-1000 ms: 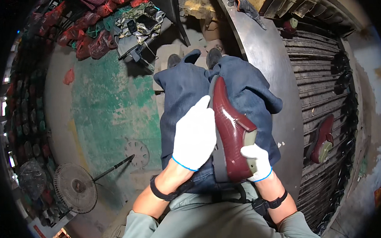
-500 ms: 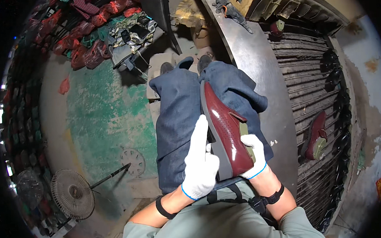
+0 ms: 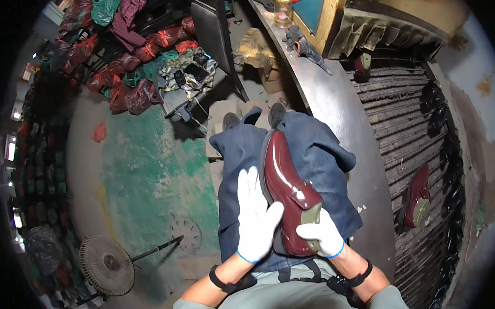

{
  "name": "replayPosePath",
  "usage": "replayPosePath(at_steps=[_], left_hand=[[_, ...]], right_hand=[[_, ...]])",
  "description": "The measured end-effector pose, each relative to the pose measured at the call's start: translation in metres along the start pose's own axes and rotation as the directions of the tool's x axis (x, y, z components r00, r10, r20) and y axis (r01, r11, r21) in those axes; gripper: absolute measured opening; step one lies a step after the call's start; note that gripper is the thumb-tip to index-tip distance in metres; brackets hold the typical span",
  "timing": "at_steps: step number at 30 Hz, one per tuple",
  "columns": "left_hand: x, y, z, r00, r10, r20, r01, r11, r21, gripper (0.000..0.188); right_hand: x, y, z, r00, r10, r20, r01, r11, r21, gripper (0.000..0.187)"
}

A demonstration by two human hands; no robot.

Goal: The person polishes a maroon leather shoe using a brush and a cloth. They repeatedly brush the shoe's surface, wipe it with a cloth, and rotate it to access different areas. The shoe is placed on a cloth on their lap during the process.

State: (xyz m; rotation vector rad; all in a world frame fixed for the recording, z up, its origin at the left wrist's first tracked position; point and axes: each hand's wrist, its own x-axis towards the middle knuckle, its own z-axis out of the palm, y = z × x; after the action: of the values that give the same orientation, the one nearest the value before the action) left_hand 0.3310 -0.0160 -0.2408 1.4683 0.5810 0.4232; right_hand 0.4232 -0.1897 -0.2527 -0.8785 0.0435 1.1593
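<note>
Presently Held: Burgundy Shoe, Gripped at the Heel End

Position. The burgundy shoe (image 3: 286, 177) is over my trousers (image 3: 317, 162), toe pointing away from my body, dark sole (image 3: 264, 176) turned to my left. An olive-green insert (image 3: 310, 214) fills its opening. I cannot tell whether my lap bears any of its weight.

Hands. My right hand (image 3: 324, 233) grips the heel end: thumb across the insert, the other fingers mostly hidden behind the shoe. My left hand (image 3: 254, 220) is flat beside the sole, fingers extended, thumb angled toward the sole edge. I cannot tell whether that thumb makes contact.

Handling. With the insert filling it, I judge the shoe to be stiff, fairly heavy and unlikely to collapse under pressure. The glossy upper is probably slippery against my white gloves (image 3: 251, 244), and its finish is likely the fragile part, prone to scuffs. Recommended primary hold: insert and heel together, where the grip should be firmest. Recommended secondary hold: the sole edge. Avoid pinching the shiny toe.

Surroundings. A metal bench (image 3: 342, 111) stands to my right. On the ridged rack (image 3: 392, 115) beyond it lies a second burgundy shoe (image 3: 416, 195), also with a green insert, well apart from my hands.
</note>
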Motion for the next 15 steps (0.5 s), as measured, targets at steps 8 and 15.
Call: replayPosePath(at_steps=[8, 15], left_hand=[[0.051, 0.034, 0.002, 0.998, -0.041, 0.054, 0.05, 0.983, -0.174, 0.084], [0.045, 0.021, -0.008, 0.995, -0.021, 0.095, 0.039, 0.981, -0.191, 0.082]], right_hand=[[-0.012, 0.009, 0.016, 0.964, -0.258, 0.066, 0.251, 0.803, -0.54, 0.132], [-0.019, 0.006, 0.029, 0.913, -0.396, 0.101, 0.311, 0.514, -0.799, 0.126]])
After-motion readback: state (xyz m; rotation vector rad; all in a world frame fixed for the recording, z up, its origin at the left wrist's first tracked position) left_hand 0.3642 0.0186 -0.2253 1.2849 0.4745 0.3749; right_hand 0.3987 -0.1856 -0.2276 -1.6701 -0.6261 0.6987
